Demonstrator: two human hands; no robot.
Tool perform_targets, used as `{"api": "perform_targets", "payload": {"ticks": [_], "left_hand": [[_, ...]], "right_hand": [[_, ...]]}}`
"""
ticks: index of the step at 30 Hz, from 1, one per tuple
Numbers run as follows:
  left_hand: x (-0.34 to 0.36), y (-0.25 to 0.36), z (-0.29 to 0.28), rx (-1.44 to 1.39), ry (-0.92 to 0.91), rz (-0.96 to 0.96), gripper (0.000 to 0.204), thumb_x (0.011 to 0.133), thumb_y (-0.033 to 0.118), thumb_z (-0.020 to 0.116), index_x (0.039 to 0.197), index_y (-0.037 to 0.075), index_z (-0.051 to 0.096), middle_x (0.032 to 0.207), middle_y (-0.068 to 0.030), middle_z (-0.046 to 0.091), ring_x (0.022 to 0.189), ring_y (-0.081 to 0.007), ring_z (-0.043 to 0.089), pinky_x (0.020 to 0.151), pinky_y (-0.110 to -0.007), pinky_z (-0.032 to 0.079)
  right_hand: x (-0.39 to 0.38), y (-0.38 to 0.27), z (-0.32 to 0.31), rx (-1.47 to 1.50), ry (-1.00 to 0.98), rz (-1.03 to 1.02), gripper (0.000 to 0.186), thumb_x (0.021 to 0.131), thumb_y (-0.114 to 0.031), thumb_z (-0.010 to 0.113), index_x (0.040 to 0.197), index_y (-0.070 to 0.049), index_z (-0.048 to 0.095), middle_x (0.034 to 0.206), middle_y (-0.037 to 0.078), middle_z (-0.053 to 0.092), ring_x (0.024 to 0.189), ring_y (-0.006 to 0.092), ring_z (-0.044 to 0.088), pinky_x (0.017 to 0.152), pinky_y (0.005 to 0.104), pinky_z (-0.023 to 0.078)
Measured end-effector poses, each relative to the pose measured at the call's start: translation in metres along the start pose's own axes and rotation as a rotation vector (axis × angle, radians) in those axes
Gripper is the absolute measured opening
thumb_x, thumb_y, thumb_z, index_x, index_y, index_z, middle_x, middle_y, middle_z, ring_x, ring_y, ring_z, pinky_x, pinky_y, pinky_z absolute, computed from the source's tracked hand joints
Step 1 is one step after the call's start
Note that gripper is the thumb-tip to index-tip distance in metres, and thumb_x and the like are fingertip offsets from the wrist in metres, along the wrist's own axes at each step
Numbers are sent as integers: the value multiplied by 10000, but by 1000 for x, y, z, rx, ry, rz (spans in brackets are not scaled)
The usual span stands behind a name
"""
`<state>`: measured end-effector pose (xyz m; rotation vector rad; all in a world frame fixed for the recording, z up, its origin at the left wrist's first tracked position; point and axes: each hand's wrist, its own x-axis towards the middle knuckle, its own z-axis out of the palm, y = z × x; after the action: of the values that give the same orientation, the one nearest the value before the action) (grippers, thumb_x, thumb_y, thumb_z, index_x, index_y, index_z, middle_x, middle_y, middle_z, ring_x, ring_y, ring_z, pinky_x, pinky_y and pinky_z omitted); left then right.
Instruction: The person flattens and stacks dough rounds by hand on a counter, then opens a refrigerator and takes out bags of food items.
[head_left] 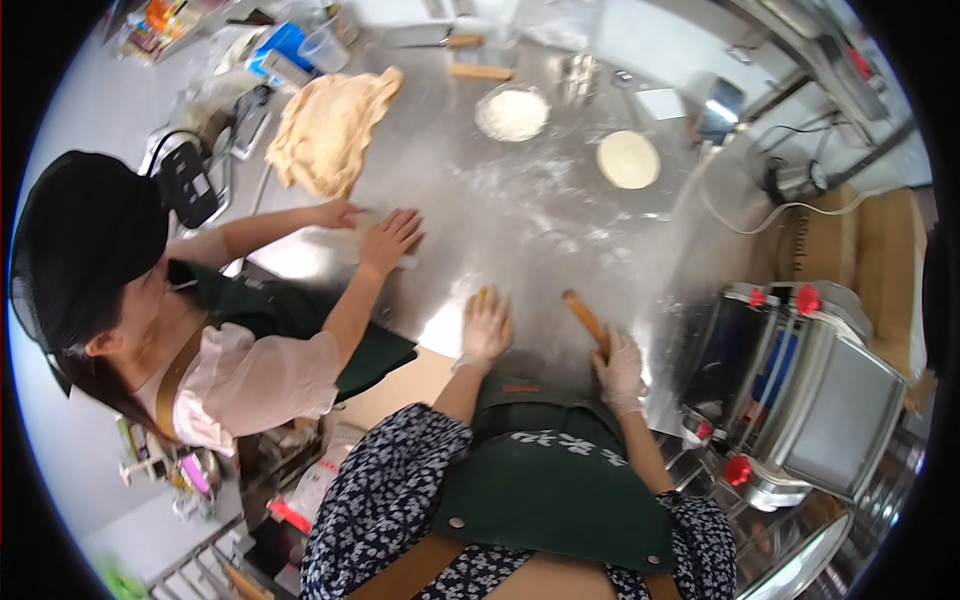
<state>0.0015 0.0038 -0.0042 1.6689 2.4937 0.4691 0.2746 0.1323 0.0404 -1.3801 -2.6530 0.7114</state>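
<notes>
My left hand (487, 325), in a translucent glove, rests on the steel worktop (510, 220) near its front edge, fingers stretched out; something yellowish shows at its fingertips, too small to name. To its right, my gloved right hand (617, 365) is closed round the near end of a wooden rolling pin (583, 315), which slants forward and left. Farther back lie a pale dough disc (627, 158), a bowl of white powder (512, 113) and a large mound of folded dough (330, 130).
A co-worker (240, 370) in a black cap leans over the left side, both hands (390, 240) on the worktop. A metal machine (820, 410) with red knobs and cardboard (870, 280) stand at my right. Tools (465, 72), containers (320, 48) and a cable (755, 228) line the back and sides.
</notes>
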Motion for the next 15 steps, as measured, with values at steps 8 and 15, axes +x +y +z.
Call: {"api": "perform_targets", "payload": {"ticks": [8, 15], "left_hand": [[17, 9, 1, -52, -35, 57, 497, 845, 162, 580, 1330, 65, 535, 1405, -233, 447, 1317, -417, 414, 1107, -539, 318], [8, 10, -19, -14, 0, 15, 509, 872, 215, 565, 1366, 106, 511, 1456, -216, 425, 1363, -403, 380, 1151, -542, 259]], "right_hand": [[12, 12, 14, -71, 102, -19, 251, 848, -169, 655, 1064, -67, 578, 953, 164, 604, 916, 362, 593, 792, 494, 484], [9, -5, 20, -30, 101, 8, 474, 810, -256, 723, 1230, -78, 596, 1054, 133, 605, 992, 333, 583, 888, 431, 481]]}}
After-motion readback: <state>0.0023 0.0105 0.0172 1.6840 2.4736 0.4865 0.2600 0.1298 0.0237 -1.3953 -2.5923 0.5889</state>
